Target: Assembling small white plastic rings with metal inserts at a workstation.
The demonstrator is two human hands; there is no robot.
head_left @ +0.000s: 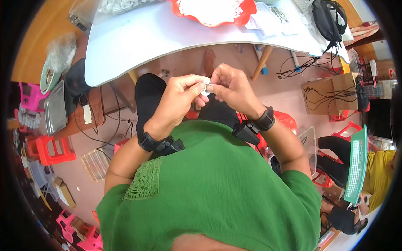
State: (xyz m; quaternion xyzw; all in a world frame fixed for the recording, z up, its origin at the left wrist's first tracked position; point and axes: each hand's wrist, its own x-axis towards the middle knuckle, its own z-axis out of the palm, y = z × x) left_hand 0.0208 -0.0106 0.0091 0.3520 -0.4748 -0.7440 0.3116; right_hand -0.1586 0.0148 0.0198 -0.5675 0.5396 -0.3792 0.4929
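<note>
A small white piece (204, 92), roundish and too small to name, is pinched between my two hands above my lap. My left hand (182, 94) grips it from the left, thumb and fingers pressed together. From the right, my right hand (229, 86) closes its thumb and forefinger on the same piece. The fingertips of both hands nearly meet and cover part of it. Past my hands, on the white table (138, 46), stands a red wavy-rimmed bowl (247, 12) full of small white pieces.
Clear bags of white pieces (119, 5) lie at the table's far left. A black bag (326, 23) and cables (310, 67) are at the right. Below stands a cardboard box (322, 96). Red stools (54, 149) stand left; another person holds a green basket (356, 165) at right.
</note>
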